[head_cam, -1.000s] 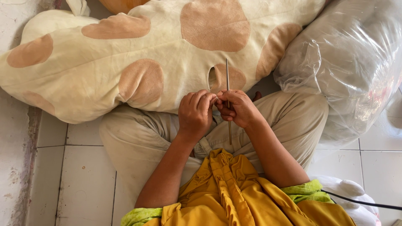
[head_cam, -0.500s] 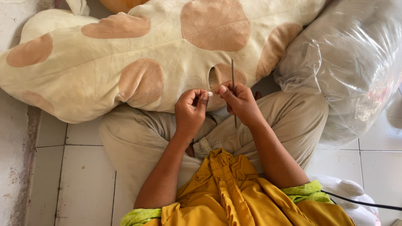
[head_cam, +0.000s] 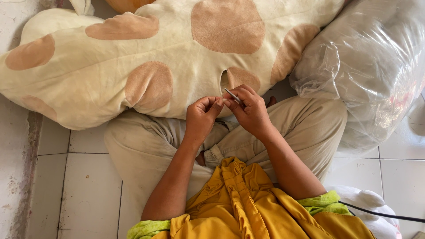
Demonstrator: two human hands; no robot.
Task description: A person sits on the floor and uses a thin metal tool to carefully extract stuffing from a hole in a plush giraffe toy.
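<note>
One cream plush (head_cam: pixel 146 66) with tan patches spread over the tiled floor (head_cam: pixel 84 177), its seam gap (head_cam: pixel 224 80) just above the hands; beside it, a clear plastic bag (head_cam: pixel 376 66), bulging, against the right knee. Both hands met over the crossed legs (head_cam: pixel 150 146), just below the gap. Right hand (head_cam: pixel 250 110) curled, fingers pinched on a thin needle (head_cam: pixel 232 95) slanting up and left; left hand (head_cam: pixel 201 117) curled too, fingertips touching the right's, anything gripped between them too small to tell.
</note>
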